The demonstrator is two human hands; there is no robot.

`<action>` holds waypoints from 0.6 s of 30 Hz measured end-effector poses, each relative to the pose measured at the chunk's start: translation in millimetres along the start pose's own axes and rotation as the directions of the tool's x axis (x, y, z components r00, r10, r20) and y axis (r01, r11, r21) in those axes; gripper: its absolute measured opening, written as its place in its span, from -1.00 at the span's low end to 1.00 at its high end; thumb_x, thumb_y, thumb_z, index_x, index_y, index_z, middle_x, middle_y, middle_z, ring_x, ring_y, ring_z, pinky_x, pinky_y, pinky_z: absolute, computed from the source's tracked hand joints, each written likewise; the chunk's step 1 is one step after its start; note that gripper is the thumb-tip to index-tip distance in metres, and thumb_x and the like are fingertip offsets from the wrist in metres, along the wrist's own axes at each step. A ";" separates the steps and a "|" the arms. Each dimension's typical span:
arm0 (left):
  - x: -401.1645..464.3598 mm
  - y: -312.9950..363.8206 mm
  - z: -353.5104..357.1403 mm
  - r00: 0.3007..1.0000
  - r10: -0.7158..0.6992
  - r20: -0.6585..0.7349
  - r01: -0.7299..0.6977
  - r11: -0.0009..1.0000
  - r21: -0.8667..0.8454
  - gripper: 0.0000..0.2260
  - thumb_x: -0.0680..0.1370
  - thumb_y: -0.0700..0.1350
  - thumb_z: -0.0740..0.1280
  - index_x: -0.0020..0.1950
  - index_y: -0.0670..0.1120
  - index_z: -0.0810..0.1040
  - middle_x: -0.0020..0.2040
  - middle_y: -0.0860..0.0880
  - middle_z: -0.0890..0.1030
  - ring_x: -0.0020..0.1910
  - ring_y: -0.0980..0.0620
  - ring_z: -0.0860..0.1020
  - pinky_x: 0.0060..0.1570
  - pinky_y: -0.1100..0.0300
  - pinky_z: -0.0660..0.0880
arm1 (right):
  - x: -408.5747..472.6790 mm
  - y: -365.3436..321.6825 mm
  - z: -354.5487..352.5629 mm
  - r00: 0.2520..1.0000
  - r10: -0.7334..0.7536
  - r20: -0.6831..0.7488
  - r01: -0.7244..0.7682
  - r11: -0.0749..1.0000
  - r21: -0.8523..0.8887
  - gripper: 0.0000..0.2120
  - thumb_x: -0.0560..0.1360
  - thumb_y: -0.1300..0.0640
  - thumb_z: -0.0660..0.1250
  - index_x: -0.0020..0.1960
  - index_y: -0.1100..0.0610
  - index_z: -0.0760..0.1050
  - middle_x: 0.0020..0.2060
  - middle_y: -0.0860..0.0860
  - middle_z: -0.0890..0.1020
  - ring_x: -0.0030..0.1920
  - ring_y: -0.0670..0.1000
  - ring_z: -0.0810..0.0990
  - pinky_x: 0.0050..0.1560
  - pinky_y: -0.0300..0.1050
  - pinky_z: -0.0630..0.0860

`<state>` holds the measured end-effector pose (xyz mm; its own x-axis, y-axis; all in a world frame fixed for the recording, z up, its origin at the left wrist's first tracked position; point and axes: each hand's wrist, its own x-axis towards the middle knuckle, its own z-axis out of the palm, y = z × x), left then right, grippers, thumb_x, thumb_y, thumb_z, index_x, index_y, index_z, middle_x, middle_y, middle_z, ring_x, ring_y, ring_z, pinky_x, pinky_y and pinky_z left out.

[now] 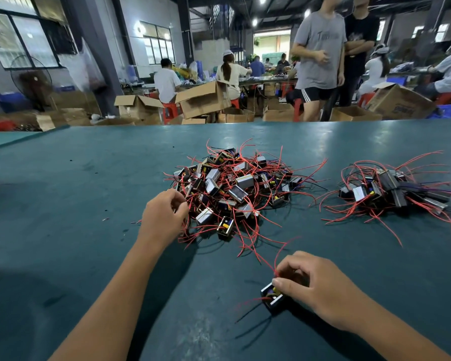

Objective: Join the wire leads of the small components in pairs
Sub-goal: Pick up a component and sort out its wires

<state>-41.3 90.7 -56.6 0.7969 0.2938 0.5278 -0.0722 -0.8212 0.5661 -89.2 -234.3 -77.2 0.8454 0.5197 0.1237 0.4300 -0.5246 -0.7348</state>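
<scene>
Both forearms reach in from the near edge over the green table (63, 204). On the left, the left hand (164, 217) stretches farther out, knuckles up, its fingers curled into the near left edge of the big pile (232, 186) of components and pinching among the red wires there; which lead it holds cannot be told. Near right, the right hand (313, 285) rests low on the table, thumb and curled fingers gripping a single component (271, 298) that sits on the surface just left of the hand, with a red lead (258, 254) rising from the fingertips toward the pile. Black leads trail from this piece toward the near side. Far right lies a second, smaller pile (391, 191), well apart from the first. Beyond the table's far edge stand open cartons (203, 100), seated workers and two standing people (331, 56).
</scene>
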 end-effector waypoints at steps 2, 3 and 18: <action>4.9 -7.3 -12.1 0.990 -0.076 0.121 0.071 0.996 0.050 -0.90 0.49 -0.20 0.40 -0.22 -0.07 0.56 -0.29 0.07 0.58 -0.28 0.10 0.51 -0.26 0.22 0.41 | -0.4 1.1 2.4 0.999 -0.014 -0.041 0.013 0.999 -0.034 -0.89 0.46 -0.09 0.45 -0.18 -0.11 0.58 -0.21 -0.16 0.57 -0.25 -0.15 0.53 -0.21 -0.35 0.39; 6.1 -10.5 -18.4 0.971 -0.096 0.219 0.077 0.993 0.090 -0.89 0.49 -0.19 0.41 -0.23 -0.06 0.56 -0.28 0.05 0.59 -0.27 0.08 0.52 -0.27 0.23 0.40 | -0.4 1.6 3.0 0.999 -0.015 -0.051 0.013 1.000 -0.027 -0.89 0.46 -0.09 0.45 -0.19 -0.11 0.58 -0.21 -0.16 0.58 -0.25 -0.14 0.53 -0.21 -0.35 0.39; 6.8 -38.3 -18.3 0.845 -0.045 0.532 -0.122 0.954 0.275 -0.67 0.42 0.07 0.56 0.03 0.03 0.49 -0.08 0.09 0.52 -0.18 0.12 0.48 -0.25 0.30 0.33 | 2.7 10.1 6.0 0.997 0.009 -0.072 -0.010 1.000 -0.007 -0.90 0.48 -0.03 0.43 -0.20 -0.11 0.58 -0.22 -0.12 0.63 -0.26 -0.08 0.56 -0.18 -0.21 0.48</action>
<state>-44.2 133.1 -63.1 0.9962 0.0251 0.0837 -0.0013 -0.9535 0.3014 -84.5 -234.1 -88.3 0.8699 0.4648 0.1650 0.4241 -0.5342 -0.7313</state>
